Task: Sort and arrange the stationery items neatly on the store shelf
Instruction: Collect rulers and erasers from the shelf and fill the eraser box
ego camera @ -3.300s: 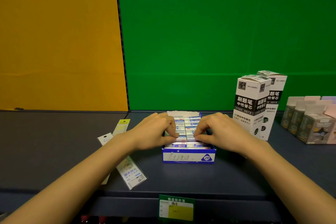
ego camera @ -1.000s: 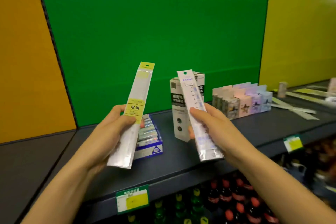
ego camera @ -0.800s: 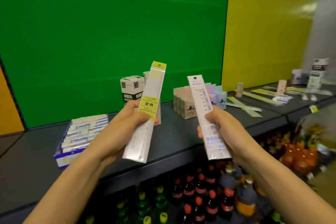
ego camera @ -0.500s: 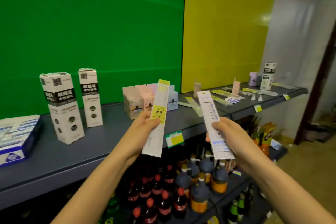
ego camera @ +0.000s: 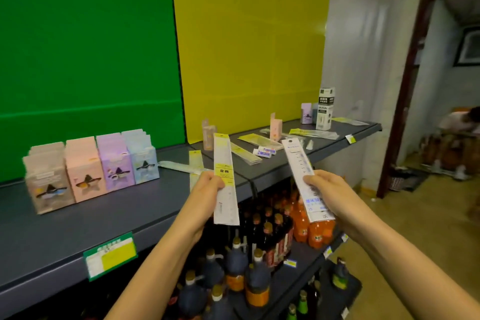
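Note:
My left hand (ego camera: pixel 205 193) grips a packaged ruler with a yellow header and yellow label (ego camera: pixel 225 179), held upright in front of the shelf edge. My right hand (ego camera: pixel 328 191) holds a second packaged ruler with blue print (ego camera: pixel 302 171), tilted left at the top. On the dark shelf (ego camera: pixel 78 226) stand pastel boxes in a row (ego camera: pixel 91 166). More flat ruler packs (ego camera: pixel 246 154) lie loose on the shelf farther right, with small white erasers (ego camera: pixel 265 151) beside them.
A white-and-black refill box (ego camera: pixel 325 108) and small pastel boxes (ego camera: pixel 275 126) stand on the far shelf section. Bottles (ego camera: pixel 233 270) fill the lower shelves. A green price tag (ego camera: pixel 110 256) hangs on the shelf edge. A doorway (ego camera: pixel 441 86) with a person is at right.
My view has swung right along the shelf, past the eraser box and refill boxes. Both hands keep the rulers they picked up and carry them rightward.

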Demonstrator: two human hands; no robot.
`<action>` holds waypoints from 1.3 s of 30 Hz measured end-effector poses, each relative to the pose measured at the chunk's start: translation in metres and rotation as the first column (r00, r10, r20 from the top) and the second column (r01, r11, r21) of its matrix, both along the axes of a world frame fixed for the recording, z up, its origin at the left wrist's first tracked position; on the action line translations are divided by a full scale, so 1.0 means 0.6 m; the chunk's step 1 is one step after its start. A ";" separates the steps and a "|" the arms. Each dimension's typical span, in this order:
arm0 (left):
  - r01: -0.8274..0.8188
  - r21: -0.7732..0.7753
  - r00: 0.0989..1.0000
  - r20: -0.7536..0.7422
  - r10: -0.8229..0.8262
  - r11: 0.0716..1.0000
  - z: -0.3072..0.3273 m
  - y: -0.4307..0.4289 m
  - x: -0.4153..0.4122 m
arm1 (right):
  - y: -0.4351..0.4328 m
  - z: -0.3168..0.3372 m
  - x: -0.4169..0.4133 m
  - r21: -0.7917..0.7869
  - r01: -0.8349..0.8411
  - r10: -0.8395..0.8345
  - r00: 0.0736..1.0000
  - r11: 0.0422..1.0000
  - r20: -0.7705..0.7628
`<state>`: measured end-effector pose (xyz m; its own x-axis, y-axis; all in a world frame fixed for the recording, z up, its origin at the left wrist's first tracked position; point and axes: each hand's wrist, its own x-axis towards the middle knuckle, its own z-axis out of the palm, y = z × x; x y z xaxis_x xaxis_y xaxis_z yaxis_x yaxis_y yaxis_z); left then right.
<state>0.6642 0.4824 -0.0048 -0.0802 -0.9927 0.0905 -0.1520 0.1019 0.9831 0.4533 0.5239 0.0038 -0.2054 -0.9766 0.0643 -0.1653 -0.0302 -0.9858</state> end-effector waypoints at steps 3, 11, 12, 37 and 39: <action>0.027 -0.002 0.999 0.019 -0.027 1.000 0.004 -0.061 -0.051 | -0.065 0.017 -0.064 0.014 -0.001 0.001 1.000 1.000 0.002; 0.001 -0.117 0.998 0.066 0.006 0.993 0.031 -0.201 -0.142 | -0.240 0.068 -0.214 0.020 -0.066 0.069 0.977 0.998 -0.201; -0.027 -0.116 0.996 0.077 0.036 0.993 0.032 -0.214 -0.148 | -0.258 0.070 -0.227 0.024 -0.082 0.085 0.975 0.996 -0.205; -0.686 -0.124 0.612 0.435 0.661 0.717 0.022 -0.361 -0.247 | -0.680 0.044 -0.340 0.013 -0.292 0.213 0.665 0.956 -0.716; -0.692 -0.170 0.569 0.469 0.675 0.701 0.016 -0.364 -0.248 | -0.694 0.034 -0.338 0.028 -0.294 0.220 0.649 0.956 -0.728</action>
<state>0.5154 0.2637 0.0048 0.6012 -0.7711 0.2099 -0.5935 -0.2550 0.7634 0.2508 0.1076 0.0241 0.1985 -0.9658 0.1667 -0.7903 -0.2584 -0.5556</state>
